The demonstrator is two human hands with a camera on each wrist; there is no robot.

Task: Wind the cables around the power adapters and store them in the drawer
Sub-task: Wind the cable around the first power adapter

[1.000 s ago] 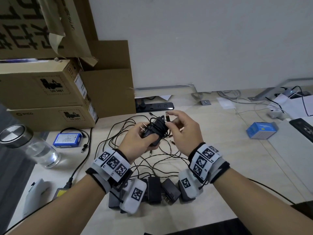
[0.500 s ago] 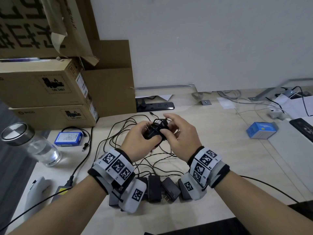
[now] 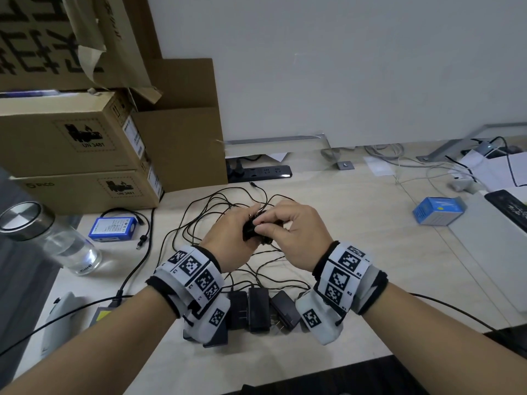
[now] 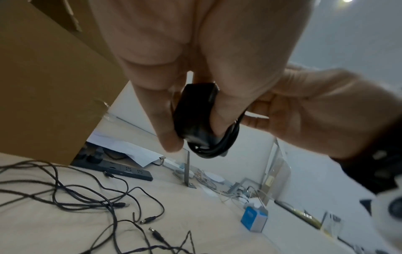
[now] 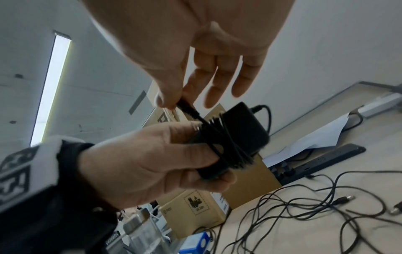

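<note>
My left hand (image 3: 231,238) grips a black power adapter (image 3: 251,230) above the desk, with its cable wound round the body in several turns (image 5: 226,147). In the left wrist view the adapter (image 4: 193,113) sits between thumb and fingers. My right hand (image 3: 288,232) pinches the free plug end of the cable (image 5: 187,110) between thumb and forefinger, right against the adapter. Several more black adapters (image 3: 258,309) lie side by side at the near edge of the desk, partly hidden by my wrists. Their loose cables (image 3: 205,212) sprawl across the desk. No drawer is in view.
Stacked cardboard boxes (image 3: 74,149) stand at the left. A glass bottle with a metal lid (image 3: 48,238) and a blue battery pack (image 3: 112,228) lie near them. A black power strip (image 3: 259,172) runs along the wall. A small blue box (image 3: 437,210) sits at the right.
My right hand has brought the plug end from above the adapter down against its wound body. Both hands have closed in together over the adapter.
</note>
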